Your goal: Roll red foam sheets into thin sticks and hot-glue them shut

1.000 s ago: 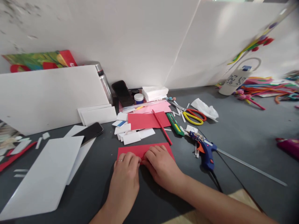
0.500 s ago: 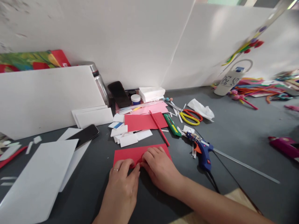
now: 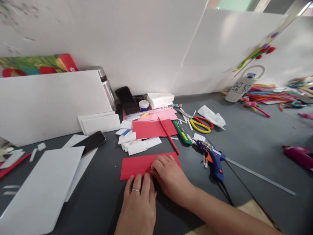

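A dark grey surface (image 3: 256, 140) fills the lower part of the view and runs back to a white wall (image 3: 137, 39). The wall's upper left is scuffed with grey marks. Large white boards (image 3: 234, 49) lean against it on the right, their edges forming a slanting seam, and another white board (image 3: 49, 101) stands propped at the left. Above the boards, at the top right, a strip of pale green (image 3: 232, 4) shows. A light wooden edge (image 3: 254, 212) appears at the bottom right. Soft, even light falls without hard shadows.
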`<state>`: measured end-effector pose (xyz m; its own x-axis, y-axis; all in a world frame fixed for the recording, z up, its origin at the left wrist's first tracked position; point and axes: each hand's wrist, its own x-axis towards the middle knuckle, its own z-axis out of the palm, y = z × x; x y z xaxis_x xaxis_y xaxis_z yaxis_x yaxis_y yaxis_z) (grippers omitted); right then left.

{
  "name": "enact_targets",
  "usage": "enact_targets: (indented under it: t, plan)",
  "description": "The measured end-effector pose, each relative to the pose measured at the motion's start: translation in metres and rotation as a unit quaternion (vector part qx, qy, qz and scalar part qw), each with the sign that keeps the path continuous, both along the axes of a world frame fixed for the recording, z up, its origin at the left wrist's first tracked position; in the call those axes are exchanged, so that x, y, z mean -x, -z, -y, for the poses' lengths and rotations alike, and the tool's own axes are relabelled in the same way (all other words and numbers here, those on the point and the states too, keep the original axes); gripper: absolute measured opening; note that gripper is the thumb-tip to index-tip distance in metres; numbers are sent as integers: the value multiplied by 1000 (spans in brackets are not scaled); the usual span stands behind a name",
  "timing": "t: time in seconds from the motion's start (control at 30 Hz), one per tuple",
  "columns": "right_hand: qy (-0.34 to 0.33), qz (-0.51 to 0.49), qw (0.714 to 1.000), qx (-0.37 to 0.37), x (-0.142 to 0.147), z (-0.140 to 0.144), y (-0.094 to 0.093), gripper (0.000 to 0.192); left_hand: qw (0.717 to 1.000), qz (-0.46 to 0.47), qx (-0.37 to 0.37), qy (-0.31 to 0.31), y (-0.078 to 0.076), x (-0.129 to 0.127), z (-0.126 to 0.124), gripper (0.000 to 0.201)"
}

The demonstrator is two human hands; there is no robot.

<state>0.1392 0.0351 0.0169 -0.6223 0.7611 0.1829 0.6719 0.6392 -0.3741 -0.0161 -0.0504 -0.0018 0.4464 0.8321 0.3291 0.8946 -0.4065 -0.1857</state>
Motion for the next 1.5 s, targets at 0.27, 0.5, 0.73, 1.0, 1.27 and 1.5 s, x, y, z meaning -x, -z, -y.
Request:
enact_targets:
  t: [0.27,0.5,0.73,1.0,1.27,1.5]
  plan:
    - [-11,-13,998,61,-4,-5,-14,9,999,-27,16,-23,2,-6,1,39]
    - [-11,8,991,132,-44,-12,-40,13,999,-38,20,-21,-1,-6,1,51]
    - [16,-21,991,131,-50,-5,-26,11,998,-24,45,-45,-6,-9,0,51]
    - [30,-27,993,110,-47,-6,-20,10,994,-52,80,-49,-12,-15,-3,57]
    - [32,-24,992,122,-47,-6,-23,9,993,-58,94,-44,-15,-17,-6,60]
    - [25,-28,992,122,-53,-9,-24,9,992,-69,95,-45,-19,-17,-5,59]
